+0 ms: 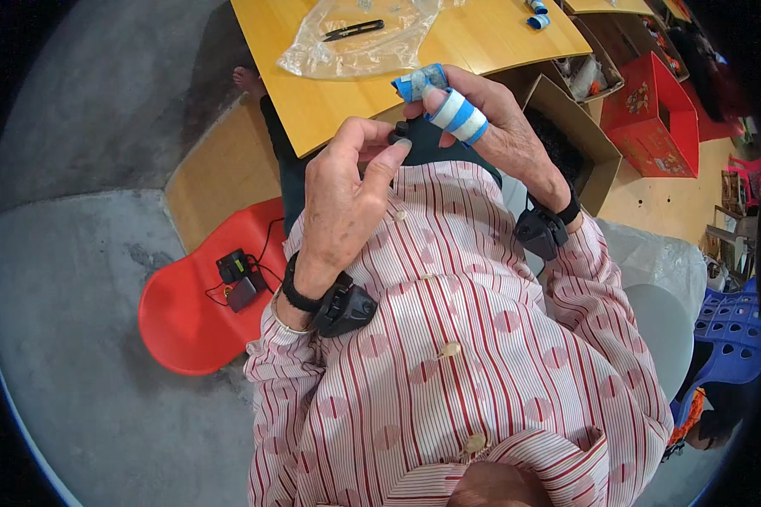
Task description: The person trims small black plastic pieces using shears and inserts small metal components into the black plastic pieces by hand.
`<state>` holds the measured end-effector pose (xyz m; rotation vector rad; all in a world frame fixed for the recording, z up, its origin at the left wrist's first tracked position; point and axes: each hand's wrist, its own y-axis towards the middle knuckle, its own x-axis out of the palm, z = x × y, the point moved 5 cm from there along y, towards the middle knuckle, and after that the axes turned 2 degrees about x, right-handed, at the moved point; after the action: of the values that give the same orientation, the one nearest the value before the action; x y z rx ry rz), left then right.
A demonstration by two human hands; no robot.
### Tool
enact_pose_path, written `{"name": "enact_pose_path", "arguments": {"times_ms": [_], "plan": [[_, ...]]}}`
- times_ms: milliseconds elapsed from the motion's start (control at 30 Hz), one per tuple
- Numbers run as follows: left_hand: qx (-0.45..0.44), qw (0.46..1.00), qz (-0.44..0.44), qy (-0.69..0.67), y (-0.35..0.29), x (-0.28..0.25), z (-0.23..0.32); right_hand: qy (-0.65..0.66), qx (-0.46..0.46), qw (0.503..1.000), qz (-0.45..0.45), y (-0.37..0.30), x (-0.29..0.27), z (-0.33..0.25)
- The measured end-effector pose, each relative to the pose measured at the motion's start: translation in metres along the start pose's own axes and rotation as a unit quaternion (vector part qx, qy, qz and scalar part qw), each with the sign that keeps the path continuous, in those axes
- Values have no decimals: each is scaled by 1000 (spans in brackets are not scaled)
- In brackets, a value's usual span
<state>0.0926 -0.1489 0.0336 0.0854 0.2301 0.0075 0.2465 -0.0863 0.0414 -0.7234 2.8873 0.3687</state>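
My left hand [347,190] pinches a small black piece [399,132] between thumb and fingers, just off the table's near edge. Close by on the right is my right hand [500,118], its fingers curled in toward the thumb. Blue-and-white wraps cover its forefinger [419,82] and its thumb [458,115]. Whatever lies between those fingertips is too small or hidden to make out. A clear plastic bag [313,52] lies on the yellow table [473,42] beyond my hands, with black thread snips [354,30] on it.
Two blue-and-white rolls [539,21] sit at the table's far right. To the right stand an open cardboard box [558,118] with dark contents and a red box [651,122]. At left, a red chair [186,313] carries black cabled devices [238,279]. A blue plastic chair [727,338] stands at right.
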Motion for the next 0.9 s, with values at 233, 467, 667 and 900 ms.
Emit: {"name": "enact_pose_path", "arguments": {"times_ms": [233, 467, 667, 900], "plan": [[24, 996, 0, 80, 1, -1, 5, -15, 1, 999, -33, 1, 10, 2], [2, 1000, -30, 5, 3, 2, -4, 31, -5, 998, -57, 1, 13, 0], [-33, 965, -68, -253, 7, 7, -12, 135, 73, 988, -28, 2, 13, 2], [-50, 949, -62, -306, 8, 8, -16, 140, 84, 987, -6, 1, 14, 10]]}}
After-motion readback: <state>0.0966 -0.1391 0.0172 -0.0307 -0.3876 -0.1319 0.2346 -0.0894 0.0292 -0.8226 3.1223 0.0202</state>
